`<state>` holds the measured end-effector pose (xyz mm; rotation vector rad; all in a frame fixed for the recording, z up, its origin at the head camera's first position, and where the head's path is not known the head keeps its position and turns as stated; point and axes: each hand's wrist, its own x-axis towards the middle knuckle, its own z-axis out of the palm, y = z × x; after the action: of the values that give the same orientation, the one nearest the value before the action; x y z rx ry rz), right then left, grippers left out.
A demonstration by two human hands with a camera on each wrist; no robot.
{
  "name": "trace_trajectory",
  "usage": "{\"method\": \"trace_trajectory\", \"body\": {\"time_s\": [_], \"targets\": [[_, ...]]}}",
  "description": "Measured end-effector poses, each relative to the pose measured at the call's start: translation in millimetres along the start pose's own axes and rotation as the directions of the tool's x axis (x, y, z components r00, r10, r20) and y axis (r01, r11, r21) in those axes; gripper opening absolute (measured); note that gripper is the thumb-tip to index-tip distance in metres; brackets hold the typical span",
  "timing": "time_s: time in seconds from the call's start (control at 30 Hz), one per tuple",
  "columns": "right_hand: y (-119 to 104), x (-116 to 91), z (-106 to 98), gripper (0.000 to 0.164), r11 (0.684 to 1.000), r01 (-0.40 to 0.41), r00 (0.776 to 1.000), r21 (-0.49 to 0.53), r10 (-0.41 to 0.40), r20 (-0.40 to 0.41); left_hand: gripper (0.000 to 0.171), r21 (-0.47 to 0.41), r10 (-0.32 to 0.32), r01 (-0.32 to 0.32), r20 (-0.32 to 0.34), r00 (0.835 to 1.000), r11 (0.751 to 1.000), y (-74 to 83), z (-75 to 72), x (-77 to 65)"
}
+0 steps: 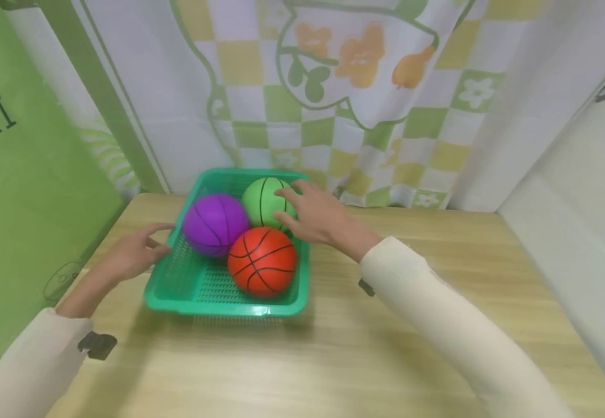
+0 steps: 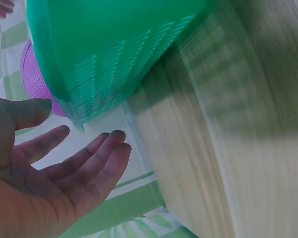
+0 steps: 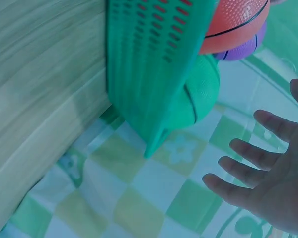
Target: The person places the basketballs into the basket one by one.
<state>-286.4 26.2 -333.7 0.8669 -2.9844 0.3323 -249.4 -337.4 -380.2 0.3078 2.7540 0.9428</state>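
A green plastic basket [image 1: 224, 309] stands on the table with three small basketballs in it: a purple ball [image 1: 216, 225] at the left, a green ball [image 1: 263, 203] at the back right and a red ball [image 1: 262, 262] in front. My left hand [image 1: 134, 251] is beside the basket's left rim, fingers spread; in the left wrist view its fingers look apart from the basket wall. Over the right rim, close to the green ball, hovers my right hand [image 1: 317, 213]. Its fingers are spread and hold nothing in the right wrist view.
Under the basket is a wooden table [image 1: 386, 348]. A checked curtain [image 1: 323, 128] hangs behind it. To the left stands a green panel [image 1: 31, 191], to the right a white wall [image 1: 584, 186].
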Motion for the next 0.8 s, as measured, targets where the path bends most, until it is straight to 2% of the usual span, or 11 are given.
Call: {"method": "trace_trajectory", "body": {"time_s": [0.33,0.43,0.63,0.8], "targets": [[36.6,-38.4,-0.6,0.054,0.994,-0.099,0.992,0.046,0.102,-0.074,0.049,0.202,0.034,-0.015,-0.089,0.995,0.979,4.7,-2.4,-6.5],[47.9,-52.4,0.1,0.054,0.993,-0.112,0.988,0.046,0.116,-0.098,0.048,0.223,0.062,-0.036,-0.111,0.992,0.974,5.9,-1.1,-9.2],[64.5,-78.1,0.8,0.056,0.986,-0.156,0.983,0.06,0.161,-0.089,0.047,0.192,0.143,-0.119,-0.114,0.983,0.974,4.2,-0.2,-16.0],[73.9,-93.4,0.7,0.056,0.981,-0.187,0.976,0.061,0.192,-0.104,0.048,0.288,0.19,-0.141,-0.151,0.97,0.947,-1.6,3.6,-23.2]]}}
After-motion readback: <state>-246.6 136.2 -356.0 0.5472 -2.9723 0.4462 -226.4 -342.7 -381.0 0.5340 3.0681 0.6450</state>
